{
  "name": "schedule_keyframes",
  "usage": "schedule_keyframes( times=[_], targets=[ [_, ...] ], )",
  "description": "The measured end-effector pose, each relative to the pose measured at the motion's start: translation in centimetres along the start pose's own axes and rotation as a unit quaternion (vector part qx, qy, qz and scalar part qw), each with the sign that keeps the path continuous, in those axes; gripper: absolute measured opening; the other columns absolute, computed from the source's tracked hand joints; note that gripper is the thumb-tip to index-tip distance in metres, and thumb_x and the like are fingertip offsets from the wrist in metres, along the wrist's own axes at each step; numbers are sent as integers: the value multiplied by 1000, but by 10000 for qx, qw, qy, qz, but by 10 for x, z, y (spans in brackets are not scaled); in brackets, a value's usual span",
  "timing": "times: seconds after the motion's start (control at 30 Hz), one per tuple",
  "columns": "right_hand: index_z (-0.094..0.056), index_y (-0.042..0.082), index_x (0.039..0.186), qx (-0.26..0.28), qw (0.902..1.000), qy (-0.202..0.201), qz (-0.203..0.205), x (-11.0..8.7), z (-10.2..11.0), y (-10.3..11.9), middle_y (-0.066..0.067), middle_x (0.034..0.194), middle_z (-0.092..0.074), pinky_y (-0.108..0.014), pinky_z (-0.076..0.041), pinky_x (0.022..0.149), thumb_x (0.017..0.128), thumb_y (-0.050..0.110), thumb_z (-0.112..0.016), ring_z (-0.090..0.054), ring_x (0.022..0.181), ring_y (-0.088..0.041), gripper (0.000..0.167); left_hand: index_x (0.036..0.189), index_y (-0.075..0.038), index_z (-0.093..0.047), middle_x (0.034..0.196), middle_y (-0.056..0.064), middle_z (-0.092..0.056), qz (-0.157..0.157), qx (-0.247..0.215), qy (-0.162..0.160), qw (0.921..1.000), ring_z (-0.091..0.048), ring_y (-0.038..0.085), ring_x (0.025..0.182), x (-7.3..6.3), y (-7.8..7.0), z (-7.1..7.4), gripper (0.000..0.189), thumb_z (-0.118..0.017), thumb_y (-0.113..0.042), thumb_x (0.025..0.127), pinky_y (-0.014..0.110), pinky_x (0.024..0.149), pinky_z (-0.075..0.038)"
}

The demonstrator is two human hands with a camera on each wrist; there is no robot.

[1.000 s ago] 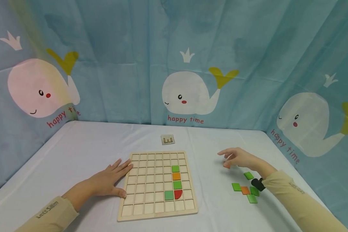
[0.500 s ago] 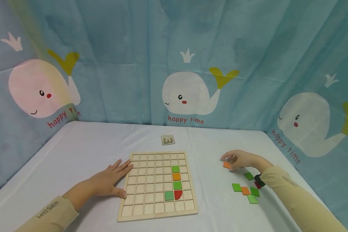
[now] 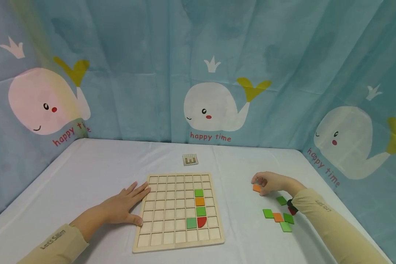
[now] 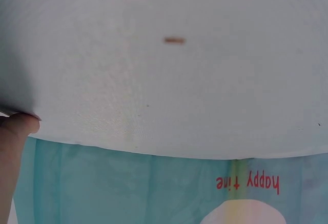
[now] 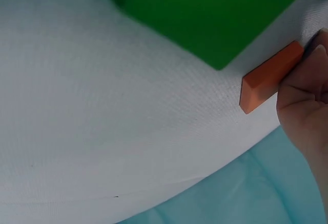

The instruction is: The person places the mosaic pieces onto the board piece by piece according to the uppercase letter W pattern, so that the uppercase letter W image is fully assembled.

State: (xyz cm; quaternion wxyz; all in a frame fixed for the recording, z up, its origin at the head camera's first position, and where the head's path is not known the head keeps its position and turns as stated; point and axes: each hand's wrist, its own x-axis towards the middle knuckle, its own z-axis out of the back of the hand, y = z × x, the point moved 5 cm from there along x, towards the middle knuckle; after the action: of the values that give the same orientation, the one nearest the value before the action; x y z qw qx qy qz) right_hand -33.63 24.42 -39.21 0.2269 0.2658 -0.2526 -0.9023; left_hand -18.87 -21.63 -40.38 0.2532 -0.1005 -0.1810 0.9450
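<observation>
In the head view my left hand (image 3: 123, 205) lies with spread, straight fingers at the left edge of the wooden grid board (image 3: 165, 239). The board holds two light green tiles, an orange tile (image 3: 200, 201), a darker green tile (image 3: 191, 223) and a red quarter-circle piece (image 3: 202, 222). To the right of it, my right hand (image 3: 272, 182) pinches a loose orange tile (image 3: 257, 188) between curled fingers and thumb, down at the table. The right wrist view has the thumb against this orange tile (image 5: 269, 78); the far fingertips are mostly out of sight.
Below my right hand lie several green tiles (image 3: 267, 213), another orange tile (image 3: 278, 217) and a red piece (image 3: 292, 211) partly hidden by the wrist strap. A small pattern card (image 3: 190, 160) lies behind the board. A blue whale-print curtain (image 3: 135, 110) borders the white table (image 3: 95, 165).
My right hand has drawn back slightly and lowered, its fingers closing around the loose orange tile. The red piece near the wrist has come into view. My left hand has stayed in place.
</observation>
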Motion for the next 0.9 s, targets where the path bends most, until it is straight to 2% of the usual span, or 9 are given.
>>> schedule_keyframes(
  times=[0.2, 0.73, 0.9],
  targets=[
    [-61, 8, 106, -19, 9999, -46, 87, 1, -1, 1, -6, 99, -52, -32, -45, 74, 78, -5, -75, -48, 86, -21, 34, 151, 1, -28, 158, 22, -16, 10, -46, 14, 10000, -11, 54, 140, -1, -1, 0, 104, -66, -62, 78, 71, 104, -19],
    [-60, 7, 104, 132, 9992, -35, 383, -1, -1, 1, -4, 90, -49, -31, -41, 68, 81, -2, -74, -44, 80, -19, 29, 151, 1, -28, 158, 23, -17, -8, -17, -23, 10000, -11, 55, 139, -1, 1, 0, 104, -66, -63, 78, 72, 104, -19],
    [-58, 7, 103, 60, 9982, -244, 539, -9, 0, 2, -4, 97, -55, -34, -45, 77, 83, 6, -75, -50, 88, -20, 27, 151, 1, -28, 158, 23, -16, 13, -42, 13, 10000, -11, 55, 139, 0, 1, 0, 104, -66, -63, 78, 71, 104, -19]
  ],
)
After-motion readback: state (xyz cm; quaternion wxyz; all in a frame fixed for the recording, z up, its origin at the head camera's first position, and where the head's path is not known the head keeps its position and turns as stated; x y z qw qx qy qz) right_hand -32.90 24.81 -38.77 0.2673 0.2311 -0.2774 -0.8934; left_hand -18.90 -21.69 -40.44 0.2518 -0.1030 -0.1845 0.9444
